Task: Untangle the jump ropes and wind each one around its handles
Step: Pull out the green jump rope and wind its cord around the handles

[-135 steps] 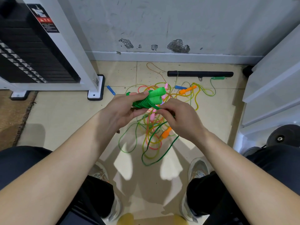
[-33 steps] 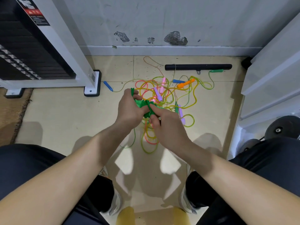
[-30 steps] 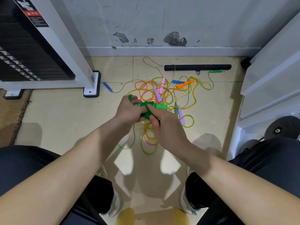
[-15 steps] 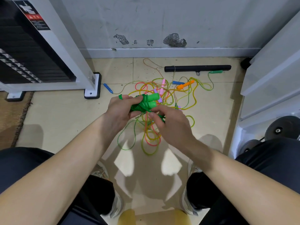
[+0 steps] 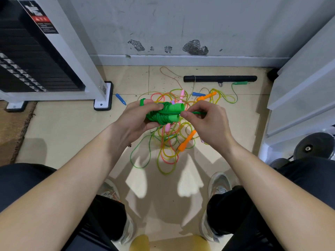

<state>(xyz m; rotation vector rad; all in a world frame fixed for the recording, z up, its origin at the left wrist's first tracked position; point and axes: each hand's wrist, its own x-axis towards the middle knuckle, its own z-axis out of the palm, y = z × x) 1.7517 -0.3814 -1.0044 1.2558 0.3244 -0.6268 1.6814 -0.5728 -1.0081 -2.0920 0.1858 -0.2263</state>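
**A:** For me the biggest worry is the tangle of ropes (image 5: 168, 142) on the floor tiles (image 5: 63, 133). What can go wrong there?

**B:** It lies directly under both hands. I cannot tell whether any green cord hangs down into it. If it does, one pull may lift the other loops and make their knots tighter.

**A:** And the green bundle (image 5: 159, 115)?

**B:** It is in the air above the tangle. The left hand (image 5: 136, 120) holds it, with the fingers curled around the coils and the two green handles (image 5: 176, 106). The coils look thick and a little loose near the handle ends. If this grip relaxes, I think the turns slide off the ends and the winding opens.

**A:** The right hand (image 5: 206, 122)?

**B:** It pinches the free end of the green rope (image 5: 195, 112) between thumb and fingers, just beside the handle ends. This is the smallest piece and the most delicate one. It is thin and looks smooth, so it may slip from the pinch before it is tucked under a coil.

**A:** Then the last turn springs back?

**B:** In my judgement, yes. Also, an orange handle (image 5: 186, 140) lies below, so a dropped bundle would land in the tangle.
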